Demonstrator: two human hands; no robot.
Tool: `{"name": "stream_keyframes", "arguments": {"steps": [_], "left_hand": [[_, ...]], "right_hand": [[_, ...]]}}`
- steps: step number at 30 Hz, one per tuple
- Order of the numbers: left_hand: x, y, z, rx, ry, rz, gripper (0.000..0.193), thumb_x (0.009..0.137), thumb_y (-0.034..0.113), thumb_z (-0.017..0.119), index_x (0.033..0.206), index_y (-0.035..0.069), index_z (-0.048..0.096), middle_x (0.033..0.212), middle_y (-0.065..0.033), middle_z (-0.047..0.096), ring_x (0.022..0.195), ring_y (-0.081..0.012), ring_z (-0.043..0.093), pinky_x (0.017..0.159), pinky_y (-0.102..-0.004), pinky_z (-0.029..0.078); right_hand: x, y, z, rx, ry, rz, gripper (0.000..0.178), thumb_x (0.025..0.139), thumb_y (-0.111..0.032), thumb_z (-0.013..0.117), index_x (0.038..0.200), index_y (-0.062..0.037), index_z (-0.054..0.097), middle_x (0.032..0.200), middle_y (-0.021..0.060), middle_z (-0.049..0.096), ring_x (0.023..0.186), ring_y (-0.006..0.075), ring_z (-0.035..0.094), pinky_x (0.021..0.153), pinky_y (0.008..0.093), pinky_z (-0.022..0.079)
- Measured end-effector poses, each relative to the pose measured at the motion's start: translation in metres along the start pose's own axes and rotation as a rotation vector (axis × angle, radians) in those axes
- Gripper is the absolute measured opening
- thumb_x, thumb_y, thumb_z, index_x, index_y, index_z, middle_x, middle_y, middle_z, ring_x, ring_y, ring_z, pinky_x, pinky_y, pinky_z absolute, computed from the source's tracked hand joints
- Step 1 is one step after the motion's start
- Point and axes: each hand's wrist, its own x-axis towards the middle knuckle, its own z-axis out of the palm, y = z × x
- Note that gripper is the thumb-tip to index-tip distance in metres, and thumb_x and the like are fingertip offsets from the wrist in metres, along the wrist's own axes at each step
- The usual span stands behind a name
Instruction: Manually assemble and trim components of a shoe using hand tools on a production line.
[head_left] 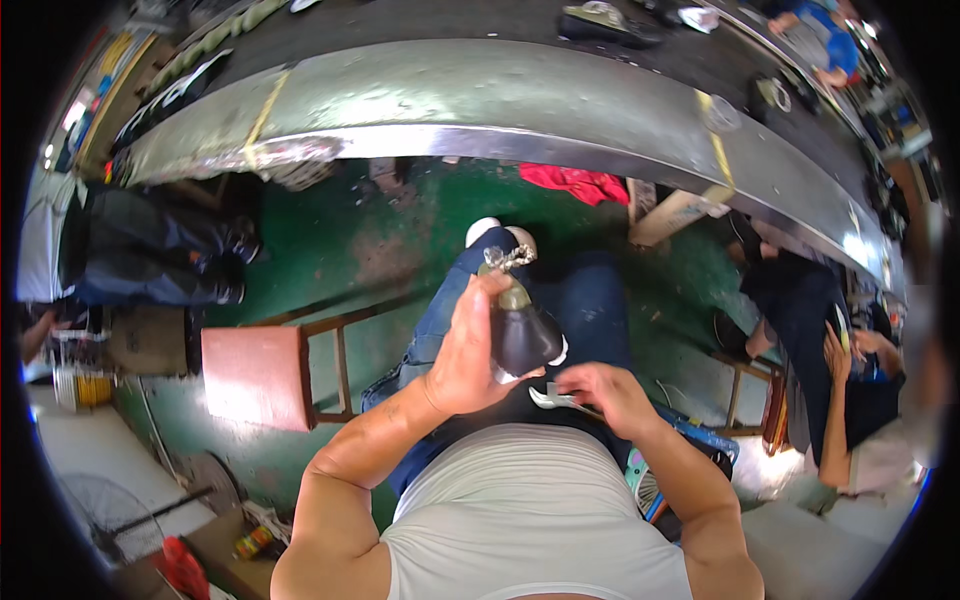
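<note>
My left hand [462, 345] is closed around a shoe [525, 338] with a dark rounded toe, an olive upper, laces and a pale sole edge. I hold it upright above my lap, toe toward me. My right hand [608, 398] is close by on the right, fingers curled and slightly blurred. At its fingertips a silver hand tool [552, 398] with a curved metal head pokes out beneath the shoe; the hand covers the rest of it. The tool and the shoe look apart.
Ahead runs a conveyor with a metal edge [420, 140]; shoes [605, 25] lie on its dark belt. A pink-topped stool [257, 375] stands left, a red cloth [573, 183] under the conveyor. Seated people [150, 245] are at both sides, one [835, 350] on the right.
</note>
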Motion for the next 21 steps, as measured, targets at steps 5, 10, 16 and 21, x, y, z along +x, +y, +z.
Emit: {"name": "stream_keyframes", "arguments": {"steps": [5, 10, 16, 21], "left_hand": [[-0.025, -0.002, 0.056, -0.078, -0.261, -0.095, 0.109, 0.062, 0.006, 0.084, 0.152, -0.003, 0.023, 0.145, -0.0326, 0.032, 0.137, -0.0529, 0.033, 0.115, -0.0649, 0.024], [-0.026, -0.002, 0.06, 0.016, -0.564, -0.202, 0.088, 0.086, 0.047, 0.073, 0.15, 0.003, 0.032, 0.157, -0.0294, 0.012, 0.148, -0.0492, 0.007, 0.119, -0.0602, 0.01], [-0.045, -0.021, 0.113, -0.539, 0.033, -0.566, 0.058, 0.108, 0.043, 0.028, 0.113, 0.001, 0.067, 0.149, -0.0239, 0.039, 0.137, -0.0355, 0.04, 0.112, -0.0446, 0.032], [-0.033, -0.022, 0.135, -0.472, 0.13, -0.595, 0.067, 0.11, 0.038, 0.023, 0.086, -0.003, 0.07, 0.116, -0.0131, 0.062, 0.102, -0.0243, 0.058, 0.093, -0.0382, 0.044]], "right_hand": [[0.038, 0.031, -0.005, 0.817, -0.054, 0.231, 0.043, 0.103, -0.049, 0.051, 0.109, -0.0095, 0.065, 0.101, 0.0049, 0.069, 0.083, 0.0167, 0.065, 0.073, 0.0339, 0.053], [0.033, 0.043, -0.011, 0.819, 0.185, 0.33, 0.038, 0.102, -0.047, 0.055, 0.102, -0.0106, 0.064, 0.086, 0.002, 0.067, 0.072, 0.0144, 0.063, 0.07, 0.0324, 0.054], [0.05, 0.035, -0.02, 0.689, 0.133, 0.507, 0.047, 0.104, -0.054, 0.045, 0.09, -0.0121, 0.061, 0.071, 0.0021, 0.062, 0.055, 0.0154, 0.056, 0.05, 0.0292, 0.046], [0.049, 0.027, -0.013, 0.492, 0.261, 0.555, 0.048, 0.104, -0.057, 0.04, 0.089, -0.0152, 0.057, 0.066, 0.0017, 0.054, 0.049, 0.0157, 0.049, 0.043, 0.028, 0.036]]}}
